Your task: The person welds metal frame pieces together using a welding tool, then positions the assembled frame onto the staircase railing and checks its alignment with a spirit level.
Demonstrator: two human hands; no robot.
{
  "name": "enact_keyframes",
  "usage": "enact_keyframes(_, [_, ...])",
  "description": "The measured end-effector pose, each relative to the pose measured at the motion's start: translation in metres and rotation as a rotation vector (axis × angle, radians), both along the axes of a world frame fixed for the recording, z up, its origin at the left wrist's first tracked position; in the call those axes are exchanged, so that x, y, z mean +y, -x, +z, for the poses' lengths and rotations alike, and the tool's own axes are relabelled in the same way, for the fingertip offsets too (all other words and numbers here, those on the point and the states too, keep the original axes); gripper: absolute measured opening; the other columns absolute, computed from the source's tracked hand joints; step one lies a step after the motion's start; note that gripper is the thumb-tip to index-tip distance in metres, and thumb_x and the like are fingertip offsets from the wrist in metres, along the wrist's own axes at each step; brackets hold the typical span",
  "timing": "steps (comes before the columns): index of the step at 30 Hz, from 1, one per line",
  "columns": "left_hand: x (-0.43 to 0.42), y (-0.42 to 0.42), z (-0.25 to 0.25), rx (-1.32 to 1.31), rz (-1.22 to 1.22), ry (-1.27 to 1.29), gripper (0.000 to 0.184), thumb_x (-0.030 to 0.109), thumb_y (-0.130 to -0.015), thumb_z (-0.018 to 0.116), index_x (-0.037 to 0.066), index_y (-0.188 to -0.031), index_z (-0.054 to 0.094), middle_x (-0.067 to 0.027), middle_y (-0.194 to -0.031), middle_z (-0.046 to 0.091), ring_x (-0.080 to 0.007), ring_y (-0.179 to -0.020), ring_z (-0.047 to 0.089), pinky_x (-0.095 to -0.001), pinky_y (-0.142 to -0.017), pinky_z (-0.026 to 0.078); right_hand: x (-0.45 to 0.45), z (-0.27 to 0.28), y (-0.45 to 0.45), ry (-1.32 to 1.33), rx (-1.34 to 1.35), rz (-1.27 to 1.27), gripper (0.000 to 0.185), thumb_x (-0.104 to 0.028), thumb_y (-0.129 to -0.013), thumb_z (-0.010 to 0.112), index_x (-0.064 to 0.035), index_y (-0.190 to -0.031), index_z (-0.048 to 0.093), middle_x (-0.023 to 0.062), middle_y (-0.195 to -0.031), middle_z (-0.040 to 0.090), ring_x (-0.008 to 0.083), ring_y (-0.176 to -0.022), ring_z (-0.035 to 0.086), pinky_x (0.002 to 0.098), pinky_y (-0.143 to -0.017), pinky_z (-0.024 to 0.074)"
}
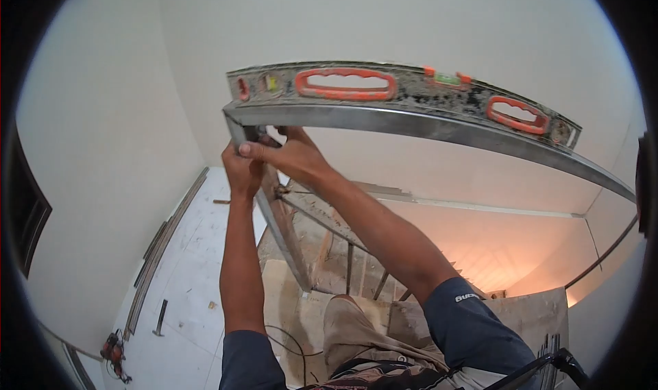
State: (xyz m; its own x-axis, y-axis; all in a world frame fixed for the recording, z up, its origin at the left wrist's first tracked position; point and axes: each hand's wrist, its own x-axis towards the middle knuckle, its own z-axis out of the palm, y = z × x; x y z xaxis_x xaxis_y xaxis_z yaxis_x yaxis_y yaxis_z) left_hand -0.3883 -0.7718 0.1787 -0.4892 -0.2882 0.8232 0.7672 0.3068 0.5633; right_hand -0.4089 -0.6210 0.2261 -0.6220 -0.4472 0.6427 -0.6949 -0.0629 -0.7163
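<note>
A worn spirit level (415, 92) with orange-rimmed grip holes lies along the top of a metal rail (384, 118). At its left end the rail meets an upright metal post (281, 239). My left hand (241, 174) is closed around the post just below this corner. Beside it, my right hand (296, 158) grips the same post, its thumb across the front near the left hand and its other fingers partly hidden behind. Neither hand touches the level.
A lower metal railing (322, 218) with bars runs right from the post. On the white floor at left lie a hammer (161, 318), long metal strips (154, 260) and an orange power tool (114, 352). A dark cable (301, 356) curls near my legs. Pale walls stand close around.
</note>
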Motion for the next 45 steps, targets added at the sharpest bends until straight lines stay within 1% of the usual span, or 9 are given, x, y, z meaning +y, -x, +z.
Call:
enact_keyframes(11, [0.005, 0.004, 0.002, 0.037, 0.187, -0.003, 0.017, 0.007, -0.084, 0.071, 0.004, -0.089, 0.055, 0.0000, -0.083, 0.058, -0.0104, -0.078, 0.054, -0.0284, -0.072, 0.046, -0.034, 0.003, 0.003, 0.147, -0.061, 0.112, 0.058, -0.031, -0.074, 0.085, 0.0024, -0.116, 0.064, 0.0154, -0.111, 0.067, 0.0191, -0.097, 0.064, 0.0326, -0.086, 0.0527])
enact_keyframes(14, [0.009, -0.003, 0.007, -0.044, 0.111, -0.009, 0.025, 0.006, -0.083, 0.071, 0.003, -0.102, 0.056, -0.0032, -0.093, 0.061, -0.0128, -0.086, 0.057, -0.0298, -0.079, 0.048, -0.038, -0.001, 0.005, 0.209, 0.040, 0.028, 0.054, -0.029, -0.073, 0.085, 0.0025, -0.113, 0.066, 0.0132, -0.106, 0.069, 0.0172, -0.094, 0.064, 0.0307, -0.083, 0.0529])
enact_keyframes(16, [0.002, 0.007, 0.004, 0.128, 0.201, 0.113, 0.077, 0.010, -0.080, 0.074, -0.002, -0.146, 0.037, -0.0113, -0.113, 0.065, -0.0183, -0.101, 0.063, -0.0303, -0.090, 0.050, -0.039, -0.003, 0.009, 0.154, -0.009, 0.020, 0.058, -0.036, -0.072, 0.082, -0.0001, -0.115, 0.066, 0.0139, -0.113, 0.068, 0.0216, -0.101, 0.064, 0.0321, -0.091, 0.0498])
enact_keyframes(22, [-0.007, 0.010, -0.003, 0.049, 0.231, 0.106, 0.076, 0.020, -0.074, 0.082, 0.001, -0.137, 0.045, -0.0166, -0.114, 0.065, -0.0240, -0.103, 0.065, -0.0353, -0.089, 0.052, -0.042, -0.007, 0.012, 0.137, 0.048, -0.064, 0.058, -0.048, -0.069, 0.078, -0.0040, -0.106, 0.072, 0.0127, -0.104, 0.072, 0.0285, -0.099, 0.067, 0.0350, -0.095, 0.0494])
enact_keyframes(25, [0.001, -0.001, -0.004, 0.101, 0.198, 0.076, 0.058, 0.010, -0.077, 0.081, 0.003, -0.124, 0.049, -0.0089, -0.114, 0.061, -0.0175, -0.102, 0.061, -0.0328, -0.090, 0.050, -0.034, -0.001, 0.006, 0.024, 0.077, -0.134, 0.051, -0.037, -0.070, 0.085, -0.0002, -0.103, 0.070, 0.0088, -0.091, 0.071, 0.0156, -0.079, 0.065, 0.0298, -0.075, 0.0531])
enact_keyframes(27, [-0.005, 0.003, -0.020, 0.116, 0.249, 0.125, 0.062, 0.012, -0.075, 0.083, 0.003, -0.125, 0.048, -0.0088, -0.114, 0.061, -0.0179, -0.101, 0.062, -0.0330, -0.089, 0.051, -0.030, 0.007, 0.005, -0.124, -0.196, 0.138, 0.055, -0.041, -0.086, 0.074, 0.0046, -0.115, 0.064, 0.0223, -0.117, 0.065, 0.0292, -0.112, 0.059, 0.0415, -0.097, 0.0457])
enact_keyframes(30, [-0.005, 0.003, -0.047, 0.184, 0.317, 0.139, 0.080, 0.027, -0.065, 0.092, 0.002, -0.130, 0.051, -0.0097, -0.098, 0.068, -0.0224, -0.089, 0.067, -0.0330, -0.082, 0.053, -0.032, 0.004, 0.002, -0.198, -0.267, 0.010, 0.063, -0.048, -0.084, 0.073, 0.0056, -0.117, 0.064, 0.0250, -0.126, 0.061, 0.0324, -0.121, 0.055, 0.0391, -0.104, 0.0410])
enact_keyframes(34, [0.009, -0.024, -0.094, -0.416, -0.050, -0.148, 0.050, 0.022, -0.076, 0.087, -0.001, -0.113, 0.062, -0.0065, -0.096, 0.068, -0.0140, -0.088, 0.064, -0.0298, -0.079, 0.053, -0.032, 0.001, 0.005, -0.132, -0.151, 0.108, 0.072, -0.053, -0.084, 0.071, 0.0065, -0.123, 0.061, 0.0268, -0.130, 0.058, 0.0358, -0.125, 0.053, 0.0377, -0.108, 0.0375])
enact_keyframes(45, [0.008, -0.022, -0.165, -0.419, -0.001, -0.134, 0.031, 0.014, -0.083, 0.081, -0.003, -0.104, 0.065, -0.0069, -0.090, 0.070, -0.0127, -0.081, 0.063, -0.0297, -0.076, 0.052, -0.028, 0.004, -0.002, 0.004, -0.029, 0.062, 0.063, -0.043, -0.081, 0.078, 0.0078, -0.115, 0.062, 0.0241, -0.115, 0.064, 0.0313, -0.108, 0.061, 0.0391, -0.098, 0.0474])
